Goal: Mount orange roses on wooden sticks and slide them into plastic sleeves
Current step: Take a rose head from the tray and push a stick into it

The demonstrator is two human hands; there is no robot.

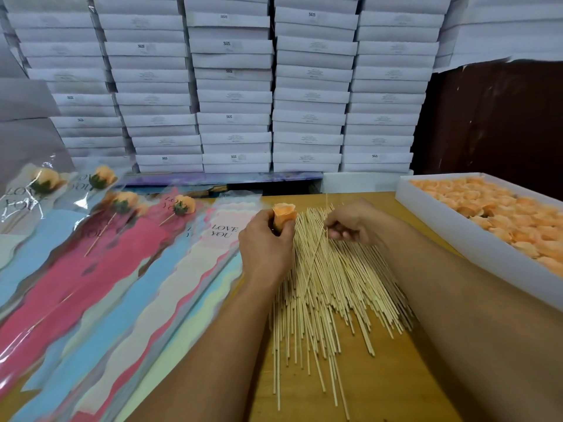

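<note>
The left hand [263, 239] is curled round an orange rose [284, 215], the bloom standing up out of the top of the fist while the fingers wrap its lower part; the green base is mostly hidden inside the grip. The right hand [350, 225] reaches down onto the pile of wooden sticks [329, 284] spread across the wooden table [387, 385], its fingers bent inward and pinching one thin stick [326, 214], which stands nearly upright and rises above the knuckles. The fingertips themselves are tucked under the hand, so how tightly they close cannot be told exactly.

The rose is held just beside the far left end of the stick pile, close to the right hand but not touching it. To the left lie overlapping plastic sleeves [122, 284] in pink, blue and pale tones, some printed LOVE YOU, several already holding finished roses [182, 205] on sticks. At the right stands a white box [457, 236] full of loose orange rose heads [499, 214]. Stacked white boxes [234, 86] fill the background
</note>
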